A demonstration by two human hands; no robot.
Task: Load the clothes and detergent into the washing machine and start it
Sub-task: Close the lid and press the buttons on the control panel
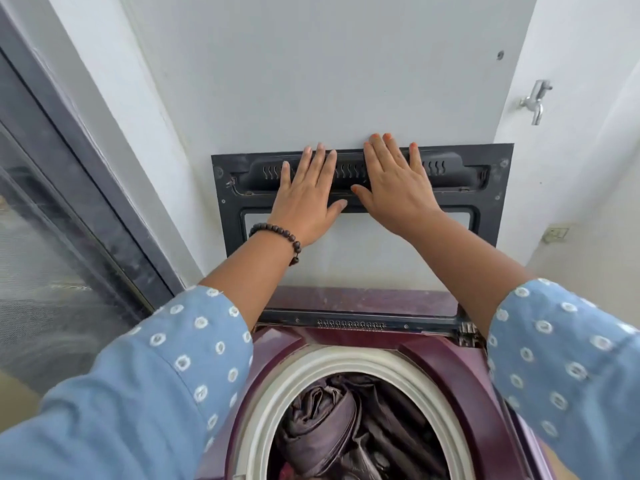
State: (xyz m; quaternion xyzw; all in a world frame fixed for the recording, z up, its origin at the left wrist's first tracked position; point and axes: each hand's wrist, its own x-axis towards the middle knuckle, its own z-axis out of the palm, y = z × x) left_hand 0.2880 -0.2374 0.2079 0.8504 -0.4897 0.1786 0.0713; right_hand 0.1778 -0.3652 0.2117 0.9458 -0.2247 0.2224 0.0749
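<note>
Pressing flat left hand [306,199], right hand [394,188] on raised lid [485,202].

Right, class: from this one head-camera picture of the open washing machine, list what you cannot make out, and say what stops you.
- Head view: the drum's lower part, under the dark crumpled clothes, is cut off by the bottom edge.
- Any detergent: none shows; the clothes hide whatever lies beneath.
- The control panel: out of frame.
- The raised black-framed glass lid: its middle is covered by the left hand and right hand.
- The small wall fitting: too small to identify.

Blue white-dotted sleeves [180,368], dark beaded bracelet [277,234].
</note>
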